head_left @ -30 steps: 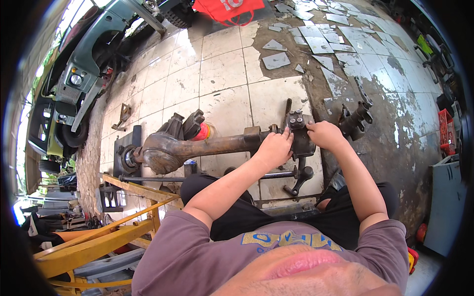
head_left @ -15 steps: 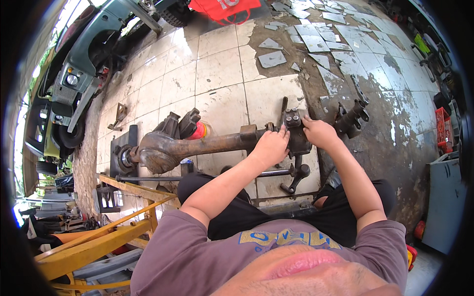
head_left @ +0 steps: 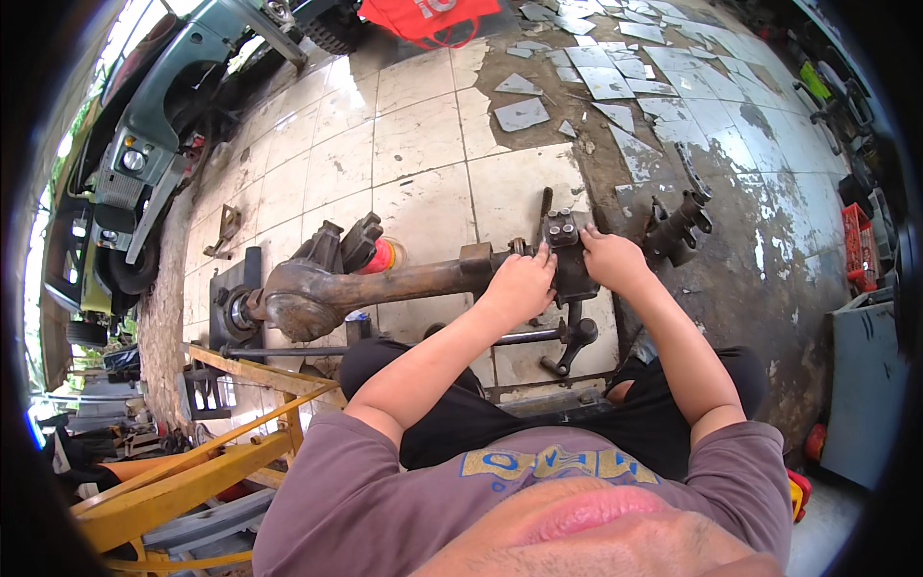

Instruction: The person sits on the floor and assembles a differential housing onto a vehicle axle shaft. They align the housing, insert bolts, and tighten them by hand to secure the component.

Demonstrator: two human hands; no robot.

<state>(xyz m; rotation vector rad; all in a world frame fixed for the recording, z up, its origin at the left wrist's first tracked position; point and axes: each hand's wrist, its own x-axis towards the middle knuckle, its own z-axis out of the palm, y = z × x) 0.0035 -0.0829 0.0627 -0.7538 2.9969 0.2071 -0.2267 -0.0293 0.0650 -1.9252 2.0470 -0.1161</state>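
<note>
A brown, grimy axle housing (head_left: 404, 283) lies across the floor in front of my crossed legs, its round bulge to the left. At its right end sits a dark steering knuckle (head_left: 574, 277) with a bolted block (head_left: 560, 229) on top. My left hand (head_left: 522, 286) holds the knuckle's left side, its fingertips close to the block. On the opposite side my right hand (head_left: 613, 260) is curled against the knuckle, with fingertips at its upper right edge. The undersides of both hands are hidden. Below them, a tie rod (head_left: 529, 337) ends in a jointed arm (head_left: 580, 337).
A dark cylindrical metal part (head_left: 678, 231) stands right of the knuckle. Behind the axle is a red-labelled container (head_left: 385, 255). A yellow frame (head_left: 192, 495) crosses the lower left. Broken tiles (head_left: 606, 82) lie at the far right, and a red bag (head_left: 433, 19) at the back.
The whole view has shifted slightly, so everything appears a little further left. Both hands keep their places on the knuckle.
</note>
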